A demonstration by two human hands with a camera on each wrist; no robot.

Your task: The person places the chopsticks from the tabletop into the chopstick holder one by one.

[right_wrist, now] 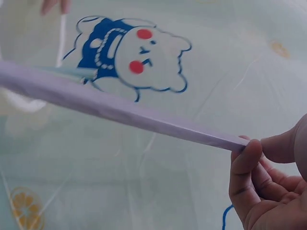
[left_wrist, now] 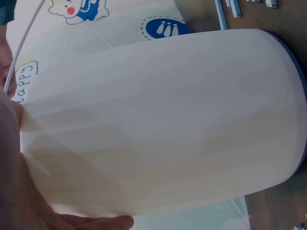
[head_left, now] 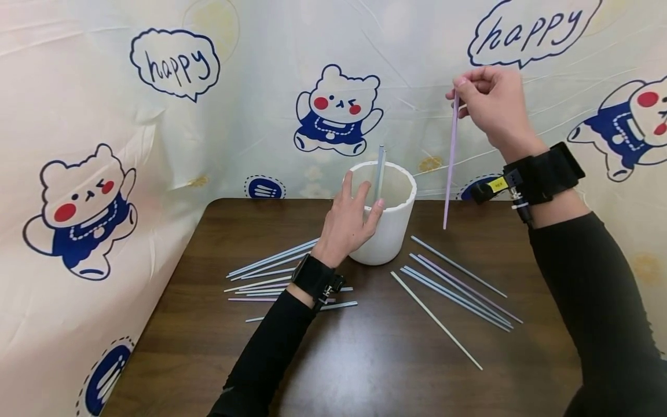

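In the head view, a white round container (head_left: 388, 231) stands on the table, with blue and pale sticks (head_left: 380, 174) upright inside. My left hand (head_left: 346, 223) rests against its near left side, fingers spread near the rim. The left wrist view shows the container's smooth wall (left_wrist: 163, 120) close up, with part of that hand (left_wrist: 29, 201) touching it. To the right and above the table, my right hand (head_left: 492, 104) pinches the top end of a thin purple stick (head_left: 451, 168), which hangs nearly upright. Thumb and index finger hold that stick (right_wrist: 124, 109) in the right wrist view.
On the brown table (head_left: 365, 359), several blue, purple and pale sticks (head_left: 266, 269) lie left of the container, partly under the left arm. More blue and purple sticks (head_left: 458, 295) and a pale green stick (head_left: 438, 321) lie to the right. A printed cloth (head_left: 250, 127) hangs behind.
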